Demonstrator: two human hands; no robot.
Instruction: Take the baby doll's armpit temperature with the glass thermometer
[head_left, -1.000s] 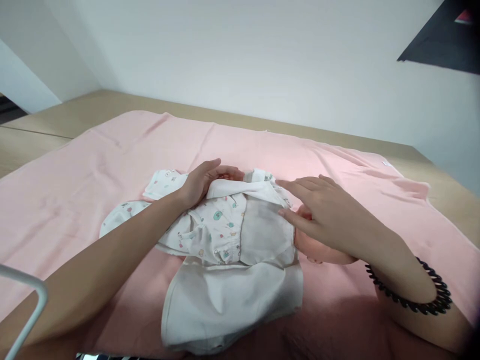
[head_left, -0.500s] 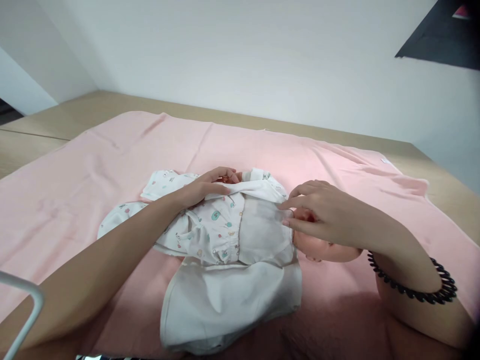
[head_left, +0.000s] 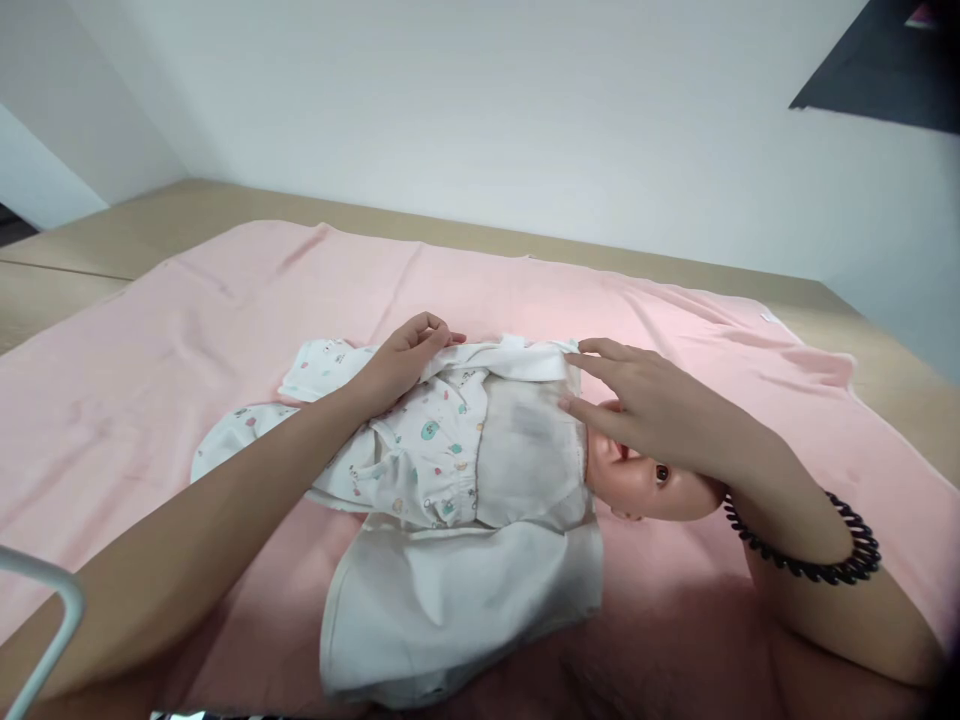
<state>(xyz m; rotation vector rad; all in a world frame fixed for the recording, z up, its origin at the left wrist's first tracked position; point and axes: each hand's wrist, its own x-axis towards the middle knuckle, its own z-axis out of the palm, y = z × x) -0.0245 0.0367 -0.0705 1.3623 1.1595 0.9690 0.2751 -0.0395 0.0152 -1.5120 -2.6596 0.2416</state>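
Observation:
A baby doll (head_left: 626,475) lies on its back, its head to the right and partly behind my right hand. It wears white printed trousers (head_left: 420,440). Its white baby shirt (head_left: 465,610) is spread apart, one panel lying toward me and the other folded along the doll's far side. My left hand (head_left: 412,355) is at that far flap near the waist, fingers curled on its edge; the fingertips are partly hidden. Above the doll's neck, my right hand (head_left: 637,395) has its fingers stretched out and thumb apart, the fingertips touching the flap's collar end.
A pink blanket (head_left: 360,290) lies creased under the doll on a wooden surface (head_left: 247,200). Behind it rises a white wall (head_left: 480,120). A pale curved bar (head_left: 56,580) shows at lower left, and a dark panel (head_left: 892,75) at upper right.
The far shirt flap now lies straighter along the doll's far side. My left hand has shifted slightly away from me and curled more. My right fingertips have moved to the flap's collar end.

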